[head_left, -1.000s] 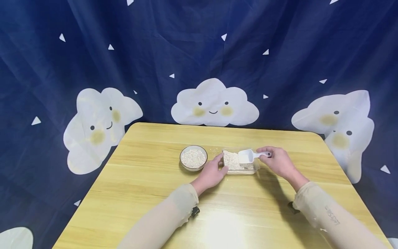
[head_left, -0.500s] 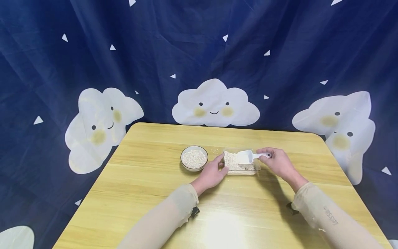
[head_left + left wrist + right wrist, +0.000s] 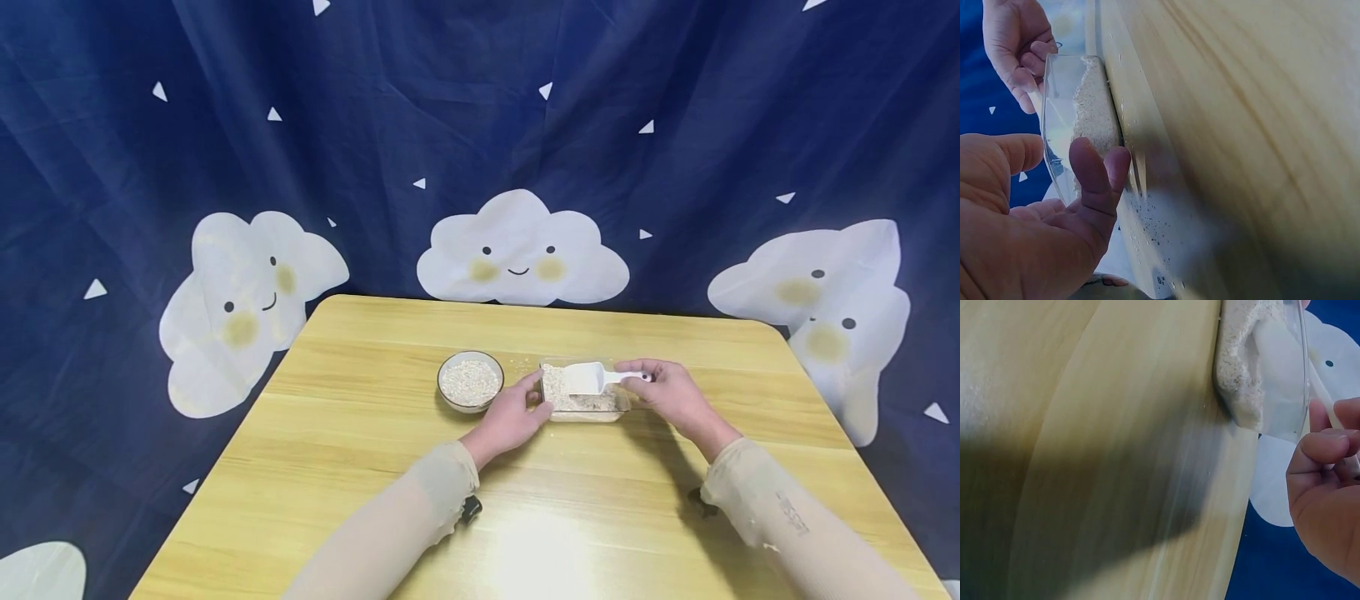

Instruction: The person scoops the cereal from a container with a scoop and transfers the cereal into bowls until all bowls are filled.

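In the head view, a clear rectangular container (image 3: 624, 406) of pale oat flakes (image 3: 553, 385) sits on the wooden table. My left hand (image 3: 512, 421) grips its left end, thumb and fingers spread about the corner. From the right, my right hand (image 3: 675, 400) pinches the handle of a white scoop (image 3: 585, 379). The scoop's blade dips into the oats, as the right wrist view also shows, where oats are heaped beside the sunken scoop (image 3: 1275, 347). Just left of my left hand stands a dark-rimmed bowl (image 3: 448, 398) filled with oats.
A few loose flakes (image 3: 522, 364) lie on the wooden table (image 3: 360, 400) between bowl and container. Behind the table's far edge hangs a dark blue curtain (image 3: 360, 125) printed with smiling clouds.
The scoop has slid left through the oats, along with my right hand, leaving a lower patch at the container's right side. My left hand keeps its hold; the bowl has not moved.
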Motion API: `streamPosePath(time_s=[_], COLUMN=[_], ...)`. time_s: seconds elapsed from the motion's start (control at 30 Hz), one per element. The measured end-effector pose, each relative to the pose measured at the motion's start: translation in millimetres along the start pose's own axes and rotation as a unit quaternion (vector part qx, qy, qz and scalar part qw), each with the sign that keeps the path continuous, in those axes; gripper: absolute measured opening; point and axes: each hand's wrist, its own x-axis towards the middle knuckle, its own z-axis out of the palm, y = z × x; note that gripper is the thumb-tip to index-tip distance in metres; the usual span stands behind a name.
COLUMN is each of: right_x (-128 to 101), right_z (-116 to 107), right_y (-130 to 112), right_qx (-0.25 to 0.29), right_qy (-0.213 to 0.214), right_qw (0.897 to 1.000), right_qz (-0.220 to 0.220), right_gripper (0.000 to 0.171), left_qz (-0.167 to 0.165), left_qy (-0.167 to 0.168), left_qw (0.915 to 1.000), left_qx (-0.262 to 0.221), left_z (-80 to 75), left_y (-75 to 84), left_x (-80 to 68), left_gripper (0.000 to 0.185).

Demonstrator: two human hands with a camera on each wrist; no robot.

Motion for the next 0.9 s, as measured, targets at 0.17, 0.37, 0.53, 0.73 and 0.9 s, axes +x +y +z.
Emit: streamPosePath(time_s=[0.17,0.37,0.53,0.73,0.9], right_x=[4.3,7.8,9.0,6.2,3.8], right_z=[-0.6,0.1,0.4,0.7,7.5], right_y=[4.5,10.2,11.6,12.5,11.0], right_qx=[0.021,0.059,0.065,0.073,0.110], right_qy=[-0.015,-0.037,-0.053,-0.069,-0.077], right_qw=[1.000,0.997,0.996,0.995,0.991], right_qz=[-0.017,-0.014,-0.019,-0.021,0.005], right_gripper=[0.043,0.044,0.040,0.041,0.046], left_qz=[0.003,0.005,0.003,0.003,0.005], left_qy=[0.000,-0.004,-0.003,-0.007,-0.007], left_qw=[1.0000,1.0000,1.0000,1.0000,1.0000], left_qx=[-0.002,-0.005,-0.001,-0.006,-0.003], left_z=[-0.3,0.4,0.4,-0.3,0.6], left_y=[0.1,0.6,-0.4,-0.7,-1.8], left_x=[-0.1,0.1,0.8,0.3,0.8], left_gripper=[0.071,0.071,0.071,0.072,0.072])
